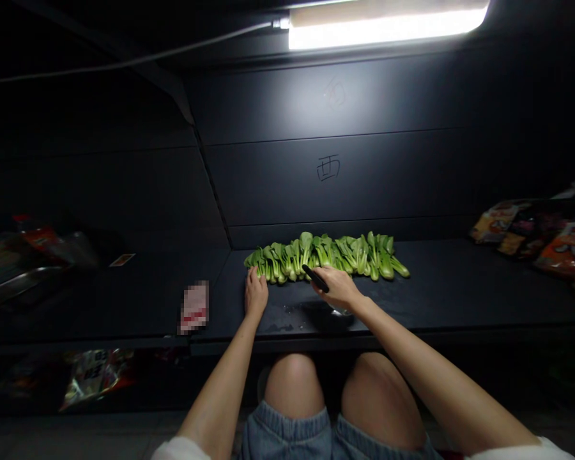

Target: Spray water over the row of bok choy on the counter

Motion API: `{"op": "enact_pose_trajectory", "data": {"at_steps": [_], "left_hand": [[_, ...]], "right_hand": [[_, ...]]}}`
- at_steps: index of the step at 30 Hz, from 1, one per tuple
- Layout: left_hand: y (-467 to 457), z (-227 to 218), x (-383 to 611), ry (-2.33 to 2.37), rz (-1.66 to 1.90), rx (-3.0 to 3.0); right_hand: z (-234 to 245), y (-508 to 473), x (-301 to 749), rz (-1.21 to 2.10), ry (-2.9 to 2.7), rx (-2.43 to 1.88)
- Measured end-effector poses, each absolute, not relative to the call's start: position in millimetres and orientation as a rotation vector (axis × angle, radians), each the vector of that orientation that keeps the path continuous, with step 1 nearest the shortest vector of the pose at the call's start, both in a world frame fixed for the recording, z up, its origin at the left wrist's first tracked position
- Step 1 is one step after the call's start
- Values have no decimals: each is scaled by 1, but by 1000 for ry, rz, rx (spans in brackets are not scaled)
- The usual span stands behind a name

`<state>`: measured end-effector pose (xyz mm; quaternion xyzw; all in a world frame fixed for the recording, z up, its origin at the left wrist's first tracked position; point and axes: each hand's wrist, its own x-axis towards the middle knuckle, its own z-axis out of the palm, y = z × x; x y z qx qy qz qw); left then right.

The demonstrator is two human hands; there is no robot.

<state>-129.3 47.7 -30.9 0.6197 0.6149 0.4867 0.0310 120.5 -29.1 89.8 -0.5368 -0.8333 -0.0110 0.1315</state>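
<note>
A row of green bok choy (306,255) lies side by side on the dark shelf (287,313), leaves toward the back panel and pale stalk ends toward me. At the row's left end is my left hand (255,294), its fingers stretched out and touching or just in front of the nearest stalks. My right hand (336,287) is wrapped round what looks like a spray bottle (315,279), held in front of the middle of the row. Its black head points up and left; a clear part shows below the hand, and the rest is hidden. Water drops dot the shelf in front.
Snack bags (531,230) are piled at the right. Farther left are a blurred-out packet (194,308), a small card (122,260) and dim packages (43,236). A lamp (388,25) hangs above; a shiny bag (93,377) lies on a lower level.
</note>
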Motion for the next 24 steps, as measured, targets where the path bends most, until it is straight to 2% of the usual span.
{"op": "enact_pose_trajectory", "data": {"at_steps": [12, 19, 24], "left_hand": [[37, -7, -91, 1634, 1243, 2537], [48, -3, -54, 1486, 804, 2841], [40, -8, -48, 1598, 841, 2832]], "right_hand": [[83, -31, 150, -50, -2368, -1600], [88, -38, 165, -31, -2353, -1659], [88, -41, 173, -36, -2344, -1657]]}}
